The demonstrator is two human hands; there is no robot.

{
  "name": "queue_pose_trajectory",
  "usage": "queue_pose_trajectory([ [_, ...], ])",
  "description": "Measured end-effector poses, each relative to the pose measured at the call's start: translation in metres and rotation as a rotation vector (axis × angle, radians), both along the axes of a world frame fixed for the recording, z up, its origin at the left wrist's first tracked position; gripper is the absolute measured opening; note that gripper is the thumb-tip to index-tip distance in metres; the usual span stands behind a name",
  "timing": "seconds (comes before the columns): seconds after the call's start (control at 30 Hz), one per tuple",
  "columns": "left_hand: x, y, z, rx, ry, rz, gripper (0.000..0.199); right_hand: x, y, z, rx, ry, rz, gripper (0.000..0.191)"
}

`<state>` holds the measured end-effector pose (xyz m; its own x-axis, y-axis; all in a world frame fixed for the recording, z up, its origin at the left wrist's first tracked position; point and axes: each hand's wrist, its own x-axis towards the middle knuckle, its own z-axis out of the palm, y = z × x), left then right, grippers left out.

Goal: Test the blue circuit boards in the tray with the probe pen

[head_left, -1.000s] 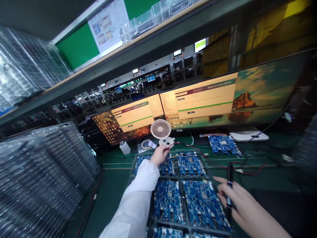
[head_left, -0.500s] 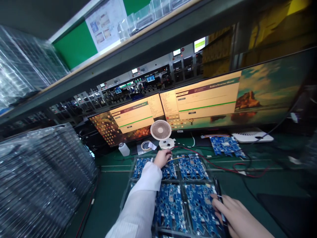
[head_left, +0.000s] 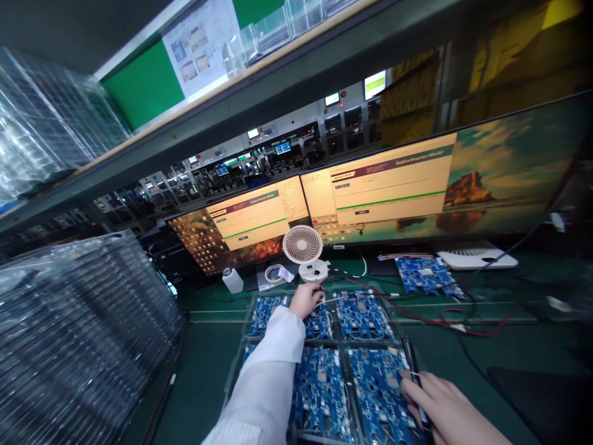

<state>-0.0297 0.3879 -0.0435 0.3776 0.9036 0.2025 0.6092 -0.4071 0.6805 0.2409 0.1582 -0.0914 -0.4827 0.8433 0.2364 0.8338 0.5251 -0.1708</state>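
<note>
- Circuit boards (head_left: 377, 386), blue, lie in the compartments of the clear tray (head_left: 343, 343) in front of you on the green tabletop (head_left: 208, 346).
- Your left hand (head_left: 306, 301) reaches over the tray's back row, its fingertips drawn close together by the end of a red wire (head_left: 407, 314); you can't tell whether they pinch it.
- A yellow wire (head_left: 332, 301) runs just beside those fingertips.
- Your right hand (head_left: 438, 402) has its fingers closed around a black pen (head_left: 414, 377), tilted by the tray's right side.
- The fan (head_left: 302, 245) stands behind the tray, with the tape roll (head_left: 274, 274) and white bottle (head_left: 233, 281) to its left.
- Two lit monitors (head_left: 389, 185) stand behind the fan.
- Another blue board (head_left: 427, 275) lies outside the tray, behind and right of it.
</note>
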Motion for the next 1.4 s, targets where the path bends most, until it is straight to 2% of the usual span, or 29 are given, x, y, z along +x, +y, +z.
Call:
queue_pose_trajectory([
  [0.2,-0.001,-0.002,0.004,-0.008,-0.001,-0.030,0.020,-0.008,-0.003,0.015,-0.102,-0.019,-0.044,0.076],
  [0.33,-0.002,-0.002,0.005,0.013,0.022,-0.040,0.021,-0.013,-0.004,0.024,-0.103,-0.024,-0.061,0.078],
  [0.53,-0.001,0.000,0.006,0.029,0.101,-0.062,0.015,-0.007,-0.003,0.011,-0.060,-0.043,-0.048,0.076],
  [0.7,0.001,0.000,0.002,0.039,0.112,-0.025,0.015,-0.005,-0.002,0.005,-0.052,-0.064,-0.052,0.080],
  [0.77,0.003,-0.001,0.004,0.064,0.108,0.004,0.018,-0.006,-0.001,0.005,-0.069,-0.057,-0.055,0.081],
  [0.87,0.002,-0.006,0.016,0.097,0.113,0.060,0.026,-0.006,-0.001,0.005,-0.074,-0.062,-0.055,0.079],
  [0.97,-0.007,-0.023,0.032,0.113,0.158,0.113,0.034,-0.005,-0.001,0.003,-0.065,-0.078,-0.047,0.076],
  [1.07,-0.020,-0.051,0.041,0.092,0.253,0.128,0.039,-0.007,-0.002,0.005,-0.046,-0.077,-0.044,0.072],
  [1.23,-0.043,-0.094,0.058,0.033,0.303,0.070,0.049,-0.007,-0.006,0.026,0.017,-0.086,-0.044,0.059],
  [1.33,-0.083,-0.124,0.079,0.025,0.230,0.198,0.043,0.004,-0.016,0.025,0.192,0.029,-0.023,0.047],
  [1.4,-0.131,-0.153,0.088,-0.054,0.299,0.325,0.042,0.014,-0.027,0.010,0.293,0.109,-0.028,0.045],
])
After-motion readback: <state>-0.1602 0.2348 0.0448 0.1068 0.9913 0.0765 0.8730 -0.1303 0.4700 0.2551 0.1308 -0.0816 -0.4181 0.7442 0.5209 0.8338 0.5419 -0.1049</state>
